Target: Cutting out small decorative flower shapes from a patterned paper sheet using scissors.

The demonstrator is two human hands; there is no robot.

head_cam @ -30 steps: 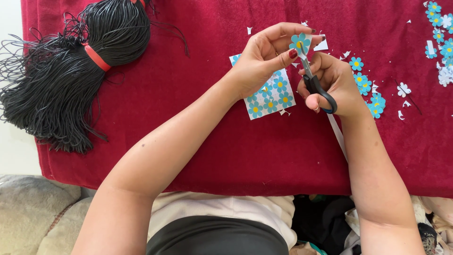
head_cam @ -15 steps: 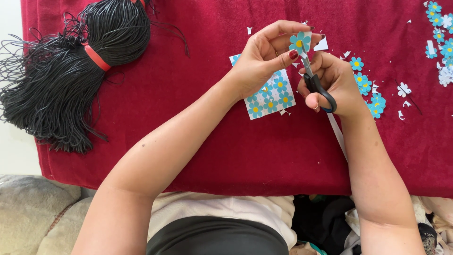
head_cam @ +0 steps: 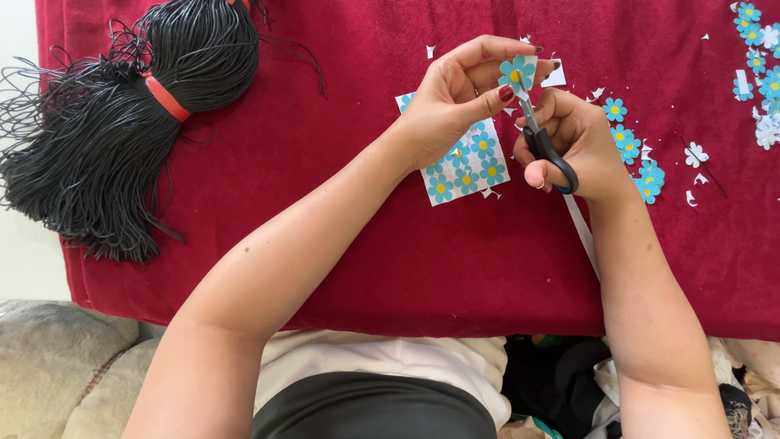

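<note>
My left hand [head_cam: 455, 102] pinches a small blue paper flower [head_cam: 517, 73] with a yellow centre, held up above the red cloth [head_cam: 341, 228]. My right hand [head_cam: 577, 142] grips black-handled scissors [head_cam: 546, 146] whose blades reach up to the flower's edge. Under my left hand lies a white sheet printed with several blue flowers [head_cam: 467, 167]. Part of that sheet is hidden by the hand.
A thick bundle of black cord [head_cam: 122, 130] tied with a red band lies at the left. Cut-out blue flowers [head_cam: 638, 158] and white paper scraps [head_cam: 695, 154] are scattered at the right, with more flowers [head_cam: 760, 49] in the far right corner.
The flower has turned slightly between my left fingers while the scissors stay at its edge. Both arms hold the same place.
</note>
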